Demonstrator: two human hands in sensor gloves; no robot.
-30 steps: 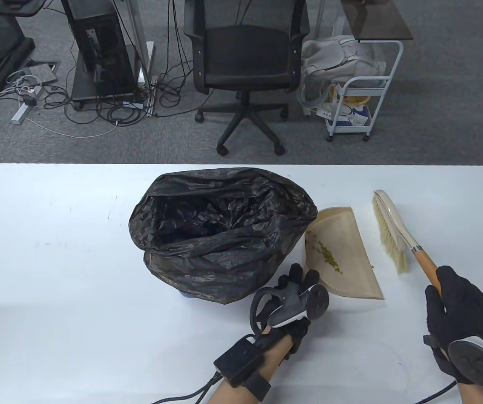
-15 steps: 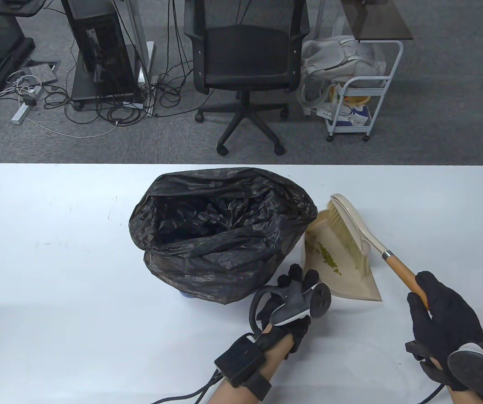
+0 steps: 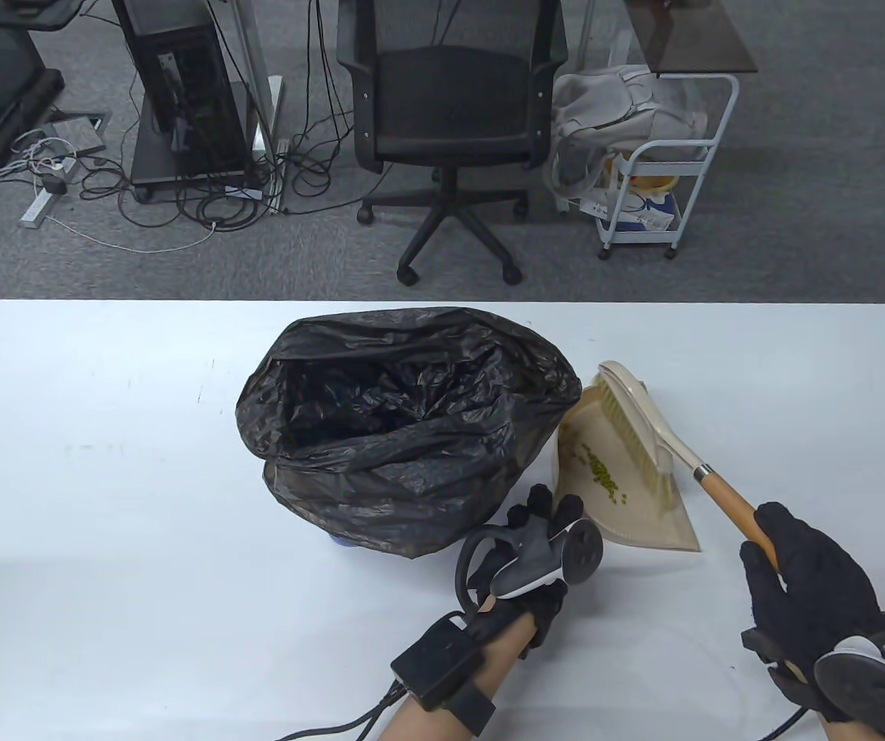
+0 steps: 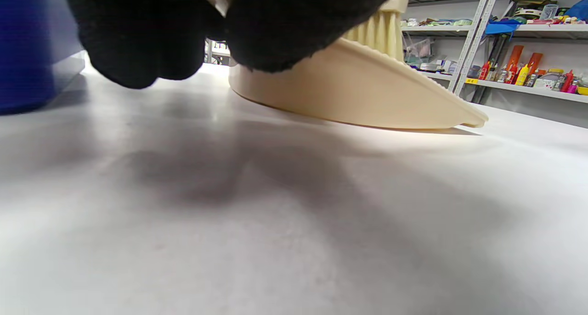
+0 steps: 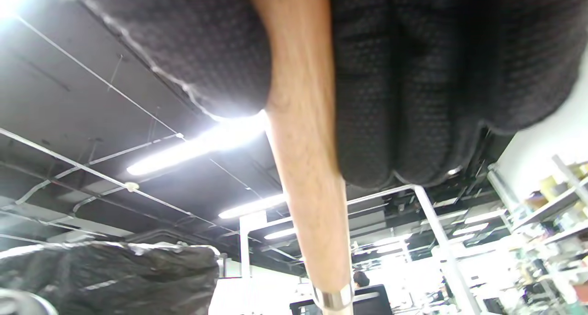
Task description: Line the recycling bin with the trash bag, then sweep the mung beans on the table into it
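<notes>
My right hand is wrapped round the wooden handle of the cream brush; my left hand grips the back of the beige plastic dustpan, little green mung beans heaped inside. Tip it early and they'll spill by the black-bagged bin, which touches the pan. Plenty of bare white table on the right though.

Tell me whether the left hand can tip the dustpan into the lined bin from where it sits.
Probably yes. The left hand already grips the dustpan at its near end, and the bag-lined bin stands right beside it, mouth open. Only the brush, resting in the pan, is in the way.
</notes>
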